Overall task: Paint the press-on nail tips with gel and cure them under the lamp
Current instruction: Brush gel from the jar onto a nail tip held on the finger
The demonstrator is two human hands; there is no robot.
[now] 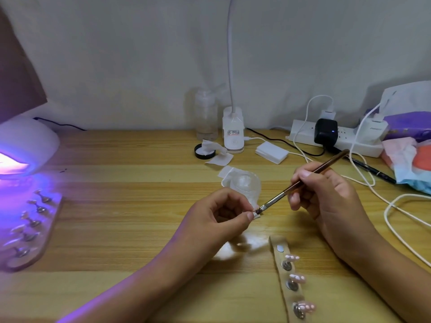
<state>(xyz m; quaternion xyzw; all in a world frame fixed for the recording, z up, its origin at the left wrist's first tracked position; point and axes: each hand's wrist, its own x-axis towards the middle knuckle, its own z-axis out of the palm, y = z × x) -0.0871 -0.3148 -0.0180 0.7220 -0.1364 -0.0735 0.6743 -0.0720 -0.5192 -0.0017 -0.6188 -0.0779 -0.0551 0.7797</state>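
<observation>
Left hand (219,217): forearm enters from the near left; fingers curled, thumb and forefinger pinched together on a small white wipe (256,215) at centre, above the table.

Right hand (326,197): forearm enters from the near right; fingers closed in a pen grip on a brown-handled brush (303,180), handle angled up to the far right, metal ferrule and bristles pointing down-left, the tip touching the wipe at the left thumb.

Nail tips, near right: wooden strip (288,280) lying on the table just near of the hands, bearing metal stands with pale pink nail tips (297,278).

Nail tips, left: second wooden board (42,238) with a row of stands, its far end at the mouth of the curing lamp (28,145), which glows purple at the far left.

Surface: wooden table (128,206), light grain. Behind the hands, a small clear glass cup (245,183) on white wipes. Further back: black lid (204,151), clear bottle (206,115), white clip lamp base (233,129) with gooseneck rising, stack of white pads (271,151). Far right: white power strip (338,137) with plugs and trailing white cables, crumpled coloured bags.

Room: plain pale wall (140,54) directly behind the table.
</observation>
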